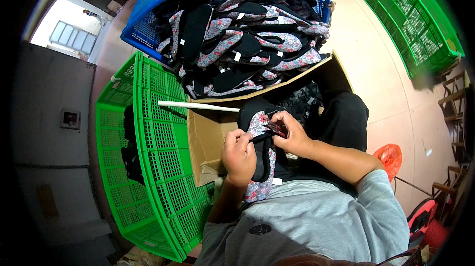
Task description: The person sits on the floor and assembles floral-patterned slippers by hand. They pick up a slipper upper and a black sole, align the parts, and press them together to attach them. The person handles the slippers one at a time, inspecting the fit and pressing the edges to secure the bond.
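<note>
A floral-and-black fabric slipper (pixel 258 123) is held up in front of my lap. My left hand (pixel 238 156) is closed, its thumb and fingers pinching the near-left edge of the slipper. At the slipper's right side, my right hand (pixel 293 137) has its fingers closed round a small dark, pointed tool (pixel 275 128) with a bit of red, which looks like thread snips. The tool's tips lie against the floral fabric. Below my hands, more floral fabric with black edging (pixel 262 187) and a white tag rests against my grey shirt; I cannot tell whether it joins the held slipper.
Ahead, a blue plastic crate (pixel 143 23) overflows with floral and black slippers (pixel 247 43). A cardboard box (pixel 205 137) opens before my knees, with dark scraps inside. A green crate (pixel 158 167) stands left, a white rod (pixel 198 105) across its corner. Another green crate (pixel 405 23) is far right; a red bag (pixel 389 158) lies nearer.
</note>
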